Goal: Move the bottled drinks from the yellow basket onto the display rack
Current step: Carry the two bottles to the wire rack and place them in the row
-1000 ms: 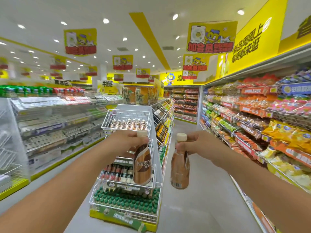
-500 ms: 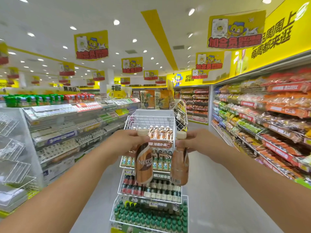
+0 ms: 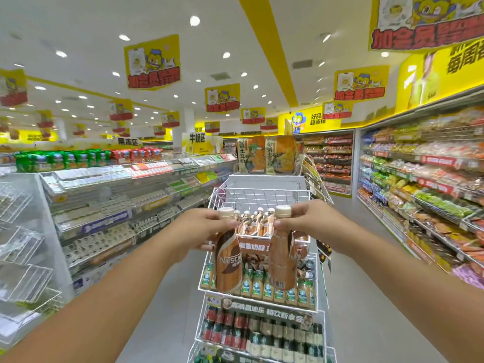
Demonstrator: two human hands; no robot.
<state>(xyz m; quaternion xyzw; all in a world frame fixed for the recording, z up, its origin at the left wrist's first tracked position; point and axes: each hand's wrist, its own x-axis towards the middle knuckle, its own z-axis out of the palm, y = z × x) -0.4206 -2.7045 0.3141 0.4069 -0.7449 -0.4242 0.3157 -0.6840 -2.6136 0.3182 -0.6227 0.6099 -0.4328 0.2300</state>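
My left hand (image 3: 203, 230) grips the neck of a brown Nescafe bottle (image 3: 227, 260) with a cream cap. My right hand (image 3: 307, 224) grips the neck of a second brown bottle (image 3: 282, 258). Both bottles hang upright just in front of the white wire display rack (image 3: 259, 195). Its top basket holds a row of similar brown bottles (image 3: 255, 222) at the back. The tiers below are full of other bottled drinks. The yellow basket is out of view.
Long white shelving (image 3: 110, 195) runs along the left of the aisle. Snack shelves (image 3: 424, 195) line the right wall. Grey floor (image 3: 372, 297) lies open on both sides of the rack. Empty wire baskets (image 3: 21, 258) hang at far left.
The rack has come closer and moved to the centre of view. Both bottles have risen to the level of the top basket.
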